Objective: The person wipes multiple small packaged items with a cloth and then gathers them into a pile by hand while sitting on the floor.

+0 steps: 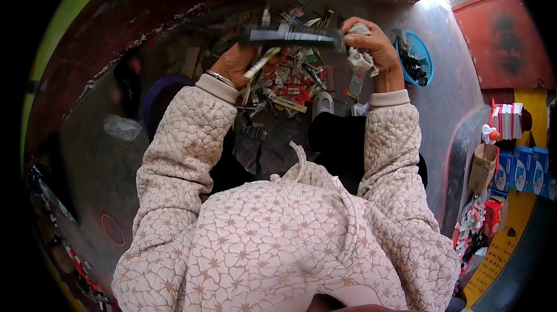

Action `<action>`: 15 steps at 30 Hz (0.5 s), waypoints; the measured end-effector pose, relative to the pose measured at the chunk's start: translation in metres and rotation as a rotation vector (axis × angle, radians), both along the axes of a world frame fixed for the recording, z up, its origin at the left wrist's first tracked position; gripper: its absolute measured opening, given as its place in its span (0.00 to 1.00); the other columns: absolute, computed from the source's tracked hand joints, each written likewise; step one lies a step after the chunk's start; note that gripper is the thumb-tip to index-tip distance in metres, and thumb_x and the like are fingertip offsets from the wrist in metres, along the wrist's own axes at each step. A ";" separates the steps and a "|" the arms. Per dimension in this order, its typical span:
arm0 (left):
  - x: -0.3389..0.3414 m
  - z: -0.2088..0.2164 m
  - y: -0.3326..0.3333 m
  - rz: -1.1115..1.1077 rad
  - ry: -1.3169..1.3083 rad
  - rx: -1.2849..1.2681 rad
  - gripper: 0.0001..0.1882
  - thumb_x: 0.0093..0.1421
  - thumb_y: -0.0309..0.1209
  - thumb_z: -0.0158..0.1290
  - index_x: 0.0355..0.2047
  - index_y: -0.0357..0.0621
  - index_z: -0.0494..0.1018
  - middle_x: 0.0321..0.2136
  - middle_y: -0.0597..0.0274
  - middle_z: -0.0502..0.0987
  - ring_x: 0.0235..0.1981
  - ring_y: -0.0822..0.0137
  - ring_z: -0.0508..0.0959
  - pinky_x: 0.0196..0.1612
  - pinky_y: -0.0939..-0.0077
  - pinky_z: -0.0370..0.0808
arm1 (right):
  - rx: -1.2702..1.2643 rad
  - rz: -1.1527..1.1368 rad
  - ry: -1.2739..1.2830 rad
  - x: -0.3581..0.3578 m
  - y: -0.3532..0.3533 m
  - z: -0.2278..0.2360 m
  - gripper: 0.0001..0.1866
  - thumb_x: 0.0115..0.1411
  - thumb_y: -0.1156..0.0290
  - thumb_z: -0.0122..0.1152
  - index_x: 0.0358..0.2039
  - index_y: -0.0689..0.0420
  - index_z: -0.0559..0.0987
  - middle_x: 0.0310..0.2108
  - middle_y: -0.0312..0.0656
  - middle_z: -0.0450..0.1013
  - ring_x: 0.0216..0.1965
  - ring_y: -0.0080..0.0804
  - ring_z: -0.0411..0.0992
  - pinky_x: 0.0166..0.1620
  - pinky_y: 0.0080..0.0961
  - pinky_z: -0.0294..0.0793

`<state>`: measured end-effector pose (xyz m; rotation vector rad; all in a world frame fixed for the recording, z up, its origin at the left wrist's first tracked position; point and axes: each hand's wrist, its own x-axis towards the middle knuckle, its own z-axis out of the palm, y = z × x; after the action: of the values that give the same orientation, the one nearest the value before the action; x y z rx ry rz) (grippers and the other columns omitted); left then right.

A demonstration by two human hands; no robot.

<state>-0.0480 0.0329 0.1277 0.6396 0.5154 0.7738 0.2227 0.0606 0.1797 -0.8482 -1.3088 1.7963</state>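
Note:
A long, narrow dark thing with a pale grey stripe (293, 37) lies level across the gap between my hands. Motion smears it, so its kind does not show. My left hand (233, 65) is closed around its left end. A yellow-and-white strip (262, 63) crosses in front of the fingers of that hand; whether they grip it I cannot tell. Bunched in my closed right hand (380, 46) is a crumpled greyish-white rag (361, 59), close to the dark thing's right end. Beneath both hands spreads a pile of small packaged goods (290, 87) on the floor.
To the right stands a blue plastic basket (428, 59) holding black items. A purple tub (152, 100) is left of my left forearm, near a clear plastic bag (122, 127). My shoe (322, 103) touches the pile's edge. Boxes (522, 170) line the far right.

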 end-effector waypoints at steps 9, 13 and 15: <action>0.006 -0.002 0.006 0.367 -0.201 -0.289 0.10 0.55 0.24 0.49 0.37 0.31 0.70 0.34 0.50 0.73 0.28 0.68 0.75 0.23 0.84 0.73 | -0.145 -0.163 0.100 -0.020 -0.002 -0.005 0.10 0.45 0.79 0.62 0.30 0.60 0.75 0.23 0.36 0.72 0.21 0.21 0.71 0.25 0.15 0.71; 0.004 -0.005 0.008 0.381 -0.323 -0.335 0.07 0.52 0.21 0.52 0.32 0.34 0.69 0.30 0.50 0.73 0.25 0.67 0.74 0.23 0.83 0.74 | -0.135 -0.279 -0.138 -0.042 -0.015 -0.012 0.08 0.45 0.80 0.60 0.29 0.62 0.74 0.22 0.37 0.72 0.22 0.21 0.70 0.26 0.15 0.69; 0.000 -0.008 0.008 0.381 -0.376 -0.333 0.07 0.51 0.21 0.52 0.32 0.35 0.69 0.28 0.52 0.73 0.24 0.68 0.74 0.23 0.83 0.74 | -0.094 -0.342 -0.204 -0.054 -0.022 -0.012 0.07 0.45 0.79 0.59 0.28 0.63 0.74 0.22 0.37 0.72 0.22 0.21 0.70 0.26 0.16 0.69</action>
<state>-0.0477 0.0405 0.1195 0.0775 0.4091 1.1095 0.1690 0.0383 0.1673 -1.2537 -1.1264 1.5401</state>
